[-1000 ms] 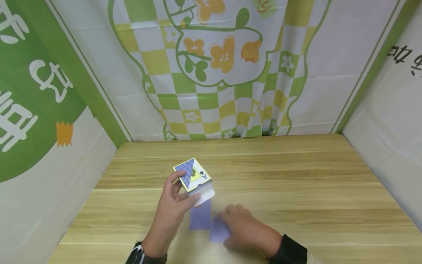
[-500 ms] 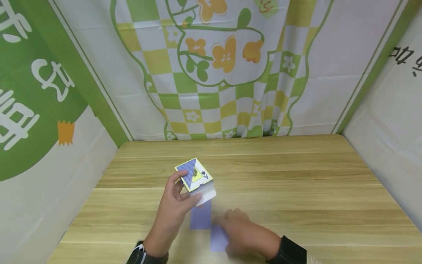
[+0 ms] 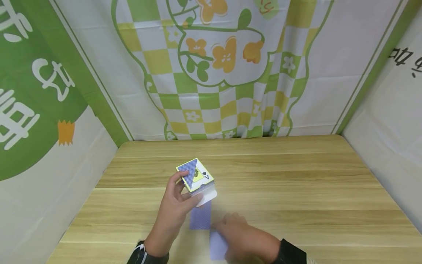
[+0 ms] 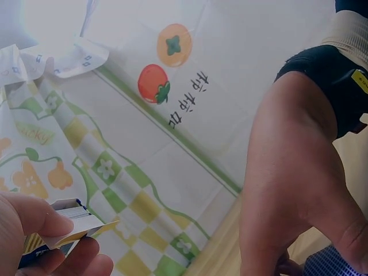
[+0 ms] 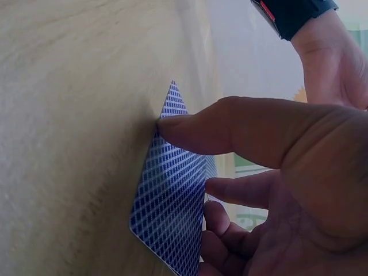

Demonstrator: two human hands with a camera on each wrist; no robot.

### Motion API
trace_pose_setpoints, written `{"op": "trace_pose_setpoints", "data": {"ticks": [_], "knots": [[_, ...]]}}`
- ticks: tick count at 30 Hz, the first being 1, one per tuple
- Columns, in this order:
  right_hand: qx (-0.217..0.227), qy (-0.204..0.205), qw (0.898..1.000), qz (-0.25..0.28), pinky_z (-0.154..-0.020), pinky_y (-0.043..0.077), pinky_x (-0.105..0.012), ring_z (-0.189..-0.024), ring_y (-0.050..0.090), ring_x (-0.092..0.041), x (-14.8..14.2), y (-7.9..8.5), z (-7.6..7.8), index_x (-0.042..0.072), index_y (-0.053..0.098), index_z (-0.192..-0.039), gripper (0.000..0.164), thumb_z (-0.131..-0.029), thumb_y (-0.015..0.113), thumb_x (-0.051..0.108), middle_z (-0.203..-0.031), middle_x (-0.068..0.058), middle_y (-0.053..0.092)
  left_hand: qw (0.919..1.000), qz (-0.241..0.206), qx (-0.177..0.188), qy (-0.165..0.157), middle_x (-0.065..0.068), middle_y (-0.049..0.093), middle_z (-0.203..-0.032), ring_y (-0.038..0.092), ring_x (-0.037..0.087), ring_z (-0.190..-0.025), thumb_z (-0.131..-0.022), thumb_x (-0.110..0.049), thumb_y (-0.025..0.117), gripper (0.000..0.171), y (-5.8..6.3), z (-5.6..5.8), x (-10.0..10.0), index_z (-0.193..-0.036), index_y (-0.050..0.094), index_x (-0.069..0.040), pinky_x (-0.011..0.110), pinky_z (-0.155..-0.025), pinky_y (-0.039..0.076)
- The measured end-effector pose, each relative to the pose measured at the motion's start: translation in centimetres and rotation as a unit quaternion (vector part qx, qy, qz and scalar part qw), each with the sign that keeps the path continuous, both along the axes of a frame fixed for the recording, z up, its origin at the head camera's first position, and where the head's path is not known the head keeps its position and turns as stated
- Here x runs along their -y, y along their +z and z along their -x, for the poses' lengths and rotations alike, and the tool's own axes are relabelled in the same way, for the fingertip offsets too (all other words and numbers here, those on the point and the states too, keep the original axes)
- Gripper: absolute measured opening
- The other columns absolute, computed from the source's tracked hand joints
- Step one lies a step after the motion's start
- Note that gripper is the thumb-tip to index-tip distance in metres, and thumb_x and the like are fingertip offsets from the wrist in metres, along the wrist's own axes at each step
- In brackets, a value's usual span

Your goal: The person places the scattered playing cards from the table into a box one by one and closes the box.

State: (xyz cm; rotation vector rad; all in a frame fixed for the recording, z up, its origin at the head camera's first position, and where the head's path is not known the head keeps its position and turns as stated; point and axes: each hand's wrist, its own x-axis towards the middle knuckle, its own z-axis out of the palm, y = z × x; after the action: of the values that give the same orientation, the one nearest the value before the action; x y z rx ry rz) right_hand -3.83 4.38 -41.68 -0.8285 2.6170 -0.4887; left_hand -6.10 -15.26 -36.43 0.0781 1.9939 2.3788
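My left hand (image 3: 173,211) grips a card box (image 3: 202,176) above the table. Blue checks and an ace of spades mark its face. The white flap (image 3: 210,195) hangs open toward me, under the thumb, and card edges show inside the mouth. Below the box lies a blue-backed playing card (image 3: 200,219), partly hidden by box and hand. My right hand (image 3: 242,234) holds a second blue-backed playing card (image 3: 217,246) by its edges, near the table's front. In the right wrist view the thumb is on one edge of that card (image 5: 172,198), the fingers along the opposite edge.
The wooden table (image 3: 296,183) stretches out to both sides and behind the hands. A green-and-white checked curtain (image 3: 211,110) hangs at its back edge. Printed cloth walls (image 3: 389,121) stand at left and right.
The right hand has drawn its card toward me, below the other card, and turned it square with that one. My left hand and the box have hardly moved.
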Motion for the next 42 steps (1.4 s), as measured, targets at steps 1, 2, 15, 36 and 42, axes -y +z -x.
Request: {"op": "trace_pose_setpoints", "data": {"ticks": [1,2,15,36,42], "knots": [[0.002,0.001,1.000,-0.001,-0.081,0.040,-0.030,-0.096,0.044,-0.012,0.0,0.0,0.0,0.025,0.061,-0.134,0.083,-0.056,0.089,0.014,-0.104,0.007,0.055,1.0000,0.001,0.001,0.000,0.023,0.044,-0.143,0.067,0.028,-0.097,-0.081,0.017,0.065,0.075,0.0,0.0,0.0,-0.144,0.034,-0.009,0.031,-0.070,0.060],[0.006,-0.001,1.000,-0.002,-0.079,0.040,-0.029,-0.095,0.044,-0.012,0.0,0.0,-0.1,0.025,0.061,-0.134,0.083,-0.057,0.089,0.014,-0.104,0.007,0.054,1.0000,0.000,0.002,0.000,0.023,0.044,-0.143,0.067,0.028,-0.097,-0.081,0.017,0.065,0.075,-0.1,0.0,0.0,-0.144,0.034,-0.010,0.032,-0.070,0.060],[-0.043,0.053,0.997,0.049,-0.073,0.043,-0.018,-0.093,0.043,-0.006,-0.7,-0.6,-0.7,0.022,0.062,-0.132,0.080,-0.063,0.092,0.050,-0.106,0.008,0.051,1.0000,0.006,-0.003,-0.003,0.024,0.043,-0.143,0.066,0.029,-0.098,-0.081,0.017,0.065,0.074,-0.2,0.0,0.1,-0.143,0.034,-0.008,0.032,-0.071,0.060],[0.078,0.138,0.970,0.184,-0.075,0.050,-0.014,-0.089,0.057,0.007,-2.2,0.0,0.0,0.021,0.067,-0.126,0.043,-0.085,0.074,0.011,-0.106,0.020,0.065,0.9999,0.011,0.003,-0.006,0.023,0.044,-0.144,0.067,0.029,-0.096,-0.081,0.015,0.066,0.073,-0.6,0.1,-0.2,-0.142,0.035,-0.010,0.031,-0.071,0.059],[0.202,0.085,0.931,0.291,-0.071,0.055,-0.020,-0.083,0.063,0.002,-3.5,1.3,1.3,0.016,0.072,-0.114,0.024,-0.090,0.070,0.013,-0.093,0.016,0.068,0.9999,0.008,0.008,-0.005,0.023,0.043,-0.147,0.066,0.030,-0.100,-0.081,0.015,0.067,0.073,-0.6,0.0,-0.3,-0.142,0.036,-0.011,0.033,-0.075,0.061]]}}
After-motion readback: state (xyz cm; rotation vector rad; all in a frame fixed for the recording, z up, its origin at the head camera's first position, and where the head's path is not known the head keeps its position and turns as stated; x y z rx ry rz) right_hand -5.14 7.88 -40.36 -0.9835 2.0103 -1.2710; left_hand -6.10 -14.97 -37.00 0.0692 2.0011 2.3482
